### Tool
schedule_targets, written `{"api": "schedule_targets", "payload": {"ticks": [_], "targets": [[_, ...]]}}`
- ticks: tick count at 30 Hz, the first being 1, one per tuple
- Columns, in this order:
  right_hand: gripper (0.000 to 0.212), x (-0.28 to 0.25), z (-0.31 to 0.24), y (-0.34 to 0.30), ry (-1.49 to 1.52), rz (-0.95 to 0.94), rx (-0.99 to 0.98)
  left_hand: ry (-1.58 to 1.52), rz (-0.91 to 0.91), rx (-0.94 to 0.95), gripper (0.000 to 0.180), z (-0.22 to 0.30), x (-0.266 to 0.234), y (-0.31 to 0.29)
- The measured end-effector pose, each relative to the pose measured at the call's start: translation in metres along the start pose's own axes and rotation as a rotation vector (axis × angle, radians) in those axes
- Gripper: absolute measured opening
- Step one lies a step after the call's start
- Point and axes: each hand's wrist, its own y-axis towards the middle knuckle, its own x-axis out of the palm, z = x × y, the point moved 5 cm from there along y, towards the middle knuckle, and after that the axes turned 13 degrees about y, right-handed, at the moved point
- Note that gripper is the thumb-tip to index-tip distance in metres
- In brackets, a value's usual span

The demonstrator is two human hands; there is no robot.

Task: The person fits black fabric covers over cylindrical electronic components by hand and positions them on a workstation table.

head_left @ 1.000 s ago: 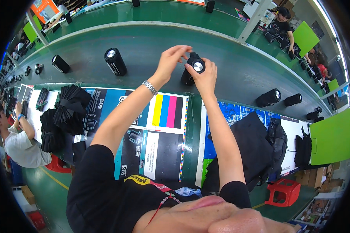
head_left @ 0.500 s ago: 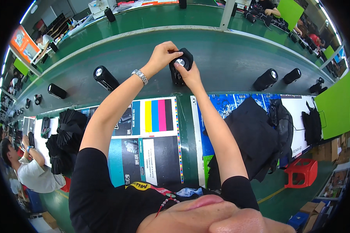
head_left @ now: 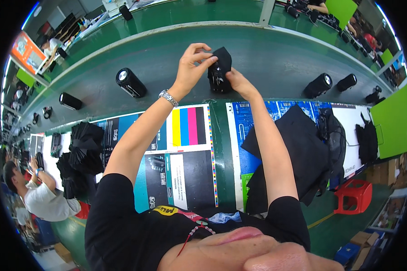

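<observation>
A black cylindrical speaker stands on the grey belt in front of me, slightly tilted. A black cloth piece rises over its upper end and hides its top face. My left hand, with a metal watch at the wrist, pinches the cloth's left edge between thumb and fingertips. Against the speaker's right side my right hand is closed, its thumb near the cloth's lower edge. Its other fingers are partly hidden, so how far they reach round the speaker does not show.
On the grey belt stand other black speakers: one to the left, two to the right. Black cloth sheets cover the right of the table; bundled black cloths lie left. A red stool stands right. A co-worker sits left.
My left fingers have moved from the speaker's top to the cloth's edge. The cloth now stands up over the silver round end, which no longer shows. My right hand has slid down the right side.
</observation>
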Motion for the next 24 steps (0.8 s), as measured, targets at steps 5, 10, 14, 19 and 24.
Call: {"api": "schedule_targets", "payload": {"ticks": [5,10,14,19,24], "targets": [[0.095,-0.031,-0.036,-0.003,0.195,0.469,-0.061,-0.157,0.01,-0.065,0.025,-0.003,0.014,0.003],[0.081,-0.005,-0.037,0.035,0.339,0.682,-0.01,-0.849,-0.018,-0.691,0.06,-0.036,0.072,0.001],[0.059,-0.011,-0.025,0.028,0.409,0.653,-0.149,-0.972,-0.009,-0.675,0.061,-0.03,0.099,-0.013],[0.034,-0.04,0.024,0.013,0.508,0.581,-0.175,-1.034,0.049,-0.64,0.062,-0.043,0.131,-0.037],[0.032,-0.083,0.037,0.01,0.173,0.755,-0.323,-0.86,0.236,-0.814,0.062,-0.049,0.145,-0.037]]}}
